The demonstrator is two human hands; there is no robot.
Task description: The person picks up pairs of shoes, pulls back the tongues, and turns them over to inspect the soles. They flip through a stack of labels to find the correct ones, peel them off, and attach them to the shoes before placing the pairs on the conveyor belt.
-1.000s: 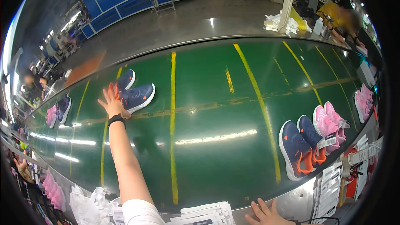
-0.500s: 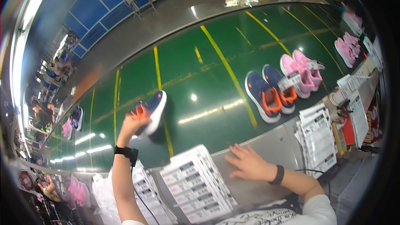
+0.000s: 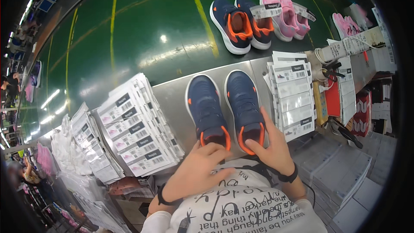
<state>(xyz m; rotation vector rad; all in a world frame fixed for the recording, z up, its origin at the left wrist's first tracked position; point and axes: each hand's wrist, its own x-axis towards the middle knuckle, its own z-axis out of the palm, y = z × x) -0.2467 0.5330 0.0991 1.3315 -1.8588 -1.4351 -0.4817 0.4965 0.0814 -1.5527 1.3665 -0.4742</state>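
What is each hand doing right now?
Left hand: at the heel of the left navy shoe; grip cannot be told.
Right hand: holding the right navy shoe, thumb at its collar.

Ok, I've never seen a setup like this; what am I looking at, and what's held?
No machine here: the grip is a bare right hand and left hand. The picture comes from the left one of two head-worn fisheye cameras, looking down, so straight edges bend. The right hand holds the right navy shoe, thumb at its opening; the left hand is at the heel of the left navy shoe, how firmly I can't tell. Both shoes are over a metal ledge, toes pointing away, between paper stacks. Beyond, the green surface carries another navy pair and a pink pair.
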